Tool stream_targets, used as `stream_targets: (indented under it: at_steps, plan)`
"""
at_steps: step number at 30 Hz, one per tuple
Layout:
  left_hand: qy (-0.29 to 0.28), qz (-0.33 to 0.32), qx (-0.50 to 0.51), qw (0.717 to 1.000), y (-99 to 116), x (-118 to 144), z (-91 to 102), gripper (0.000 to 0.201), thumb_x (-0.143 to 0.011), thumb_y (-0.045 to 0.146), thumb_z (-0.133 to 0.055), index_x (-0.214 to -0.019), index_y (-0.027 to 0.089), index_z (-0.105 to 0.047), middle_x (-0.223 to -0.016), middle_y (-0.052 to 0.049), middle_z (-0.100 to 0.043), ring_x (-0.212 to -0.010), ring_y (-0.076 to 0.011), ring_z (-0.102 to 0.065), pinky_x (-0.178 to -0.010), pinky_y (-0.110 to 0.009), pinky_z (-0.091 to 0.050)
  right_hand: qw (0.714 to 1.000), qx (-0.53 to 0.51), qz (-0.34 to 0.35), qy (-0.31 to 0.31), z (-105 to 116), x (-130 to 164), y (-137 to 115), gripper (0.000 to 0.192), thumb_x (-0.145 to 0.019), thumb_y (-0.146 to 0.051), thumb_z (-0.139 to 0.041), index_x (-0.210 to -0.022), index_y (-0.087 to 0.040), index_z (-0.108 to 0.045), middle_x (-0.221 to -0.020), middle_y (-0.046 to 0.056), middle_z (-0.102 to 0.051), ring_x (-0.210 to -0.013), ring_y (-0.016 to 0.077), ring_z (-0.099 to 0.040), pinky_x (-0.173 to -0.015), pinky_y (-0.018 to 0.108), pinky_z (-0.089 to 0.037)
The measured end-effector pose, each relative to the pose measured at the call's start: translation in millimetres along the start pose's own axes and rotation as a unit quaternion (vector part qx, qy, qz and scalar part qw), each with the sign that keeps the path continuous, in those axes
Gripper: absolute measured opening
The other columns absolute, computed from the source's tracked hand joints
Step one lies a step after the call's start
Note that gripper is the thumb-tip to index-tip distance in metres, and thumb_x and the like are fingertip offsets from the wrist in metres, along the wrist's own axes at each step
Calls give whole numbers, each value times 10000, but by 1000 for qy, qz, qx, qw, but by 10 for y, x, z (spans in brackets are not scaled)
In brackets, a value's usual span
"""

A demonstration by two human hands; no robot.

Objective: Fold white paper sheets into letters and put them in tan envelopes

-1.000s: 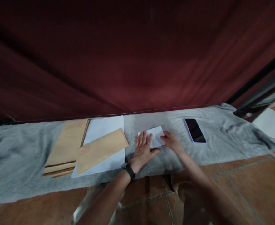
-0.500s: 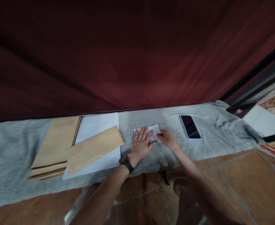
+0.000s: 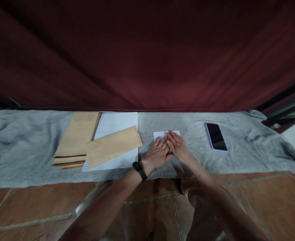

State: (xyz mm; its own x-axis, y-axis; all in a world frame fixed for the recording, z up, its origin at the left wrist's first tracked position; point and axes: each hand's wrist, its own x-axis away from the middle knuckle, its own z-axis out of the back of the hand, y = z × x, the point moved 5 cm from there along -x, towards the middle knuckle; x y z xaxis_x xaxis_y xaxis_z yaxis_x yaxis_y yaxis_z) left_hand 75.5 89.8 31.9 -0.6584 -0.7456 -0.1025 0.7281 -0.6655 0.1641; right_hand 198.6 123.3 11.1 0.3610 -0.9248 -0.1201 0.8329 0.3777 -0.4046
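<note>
A small folded white paper (image 3: 166,134) lay on the grey cloth (image 3: 24,144), mostly covered by both hands. The left hand (image 3: 157,155) and right hand (image 3: 178,148) pressed flat on it, fingers spread, gripping nothing. The fold looked made and was being flattened. Brown envelopes (image 3: 92,144) lay left, unfilled; a phone (image 3: 216,136) lay right.

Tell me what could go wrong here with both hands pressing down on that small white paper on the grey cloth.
1. The grey cloth looks soft and wrinkled, so the white paper under the left hand and right hand may shift or crease unevenly.
2. The hands cover most of the paper, so its edges may be hard to check.
3. The phone lies on the same cloth; a tug on it might move the phone.
</note>
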Motion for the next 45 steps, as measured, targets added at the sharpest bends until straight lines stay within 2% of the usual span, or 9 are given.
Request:
stream_targets:
  at_steps: [7, 12, 17, 21, 24, 29, 34, 39, 45]
  plan:
    - [-17, 8, 4, 1000, -39, 244, 59, 707, -1002, 560, -333, -1523, 82, -334, -1621, -160, -287, -1529, -237, -189, -1253, -452, -98, 997, 75, 4, 11, 14, 97, 13, 563, -1043, -437, -352, -1549, -191, -346, -1643, 118, -242, -1516, 268, -205, -1210, 494, -219]
    - [-12, 30, -6, 999, -202, 358, 205, 758, -960, 567, -462, -1540, 107, -304, -1617, -165, -301, -1528, -252, -191, -1253, -481, -80, 994, 106, -28, 28, 16, 112, -48, 550, -1035, -405, -395, -1537, -183, -371, -1640, 141, -240, -1508, 303, -222, -1198, 521, -222]
    - [40, 180, -9, 983, -882, 583, 589, 987, -822, 596, -663, -1592, 258, -148, -1671, -151, -109, -1541, -341, -66, -1217, -595, -84, 992, 99, -63, 35, 101, 55, -94, 504, -1019, -380, -425, -1486, -193, -456, -1571, 145, -396, -1454, 328, -333, -1183, 587, -202]
    - [-24, 339, 11, 941, -1502, 909, 697, 1191, -705, 661, -715, -1600, 232, -56, -1665, -210, -55, -1533, -392, -37, -1179, -653, -76, 995, 41, -61, 70, 188, -71, -256, 422, -999, -298, -439, -1387, -186, -561, -1458, 143, -538, -1376, 308, -440, -1159, 542, -284]
    - [-99, 361, 30, 927, -1684, 1073, 647, 1172, -690, 636, -704, -1597, 235, -79, -1663, -202, -117, -1534, -379, -77, -1180, -629, -94, 995, -47, -38, 79, 155, -192, -503, 369, -984, -266, -462, -1316, -217, -615, -1356, 114, -620, -1270, 270, -540, -1095, 462, -389]
    - [-128, 300, 36, 945, -1627, 1098, 577, 1181, -651, 592, -714, -1593, 271, -77, -1657, -164, -177, -1526, -363, -131, -1178, -617, -112, 984, -170, -53, 29, -67, -399, -921, 294, -989, -245, -457, -1185, -226, -675, -1145, 72, -706, -1062, 198, -650, -940, 302, -481]
    - [-90, 265, 35, 959, -1530, 1049, 615, 1146, -655, 534, -724, -1588, 273, -112, -1580, -156, -341, -1471, -340, -276, -1195, -601, -63, 984, -147, -102, -9, -215, -581, -1168, 238, -969, -329, -512, -1089, -240, -699, -1058, 62, -718, -926, 199, -678, -808, 278, -490]
    - [-56, 255, 41, 964, -1431, 1050, 645, 1124, -687, 472, -724, -1590, 258, -90, -1551, -156, -386, -1458, -335, -313, -1198, -611, -46, 973, -157, -166, -24, -273, -705, -1173, 209, -904, -194, -519, -949, -243, -716, -979, 57, -741, -880, 210, -681, -746, 280, -474]
    - [-12, 208, 58, 976, -1310, 962, 661, 1165, -691, 484, -759, -1590, 281, -46, -1615, -171, -282, -1500, -366, -225, -1186, -651, -63, 906, -379, -185, 27, -139, -712, -1012, 170, -848, -179, -502, -802, -213, -661, -732, -11, -666, -737, 157, -623, -649, 232, -444]
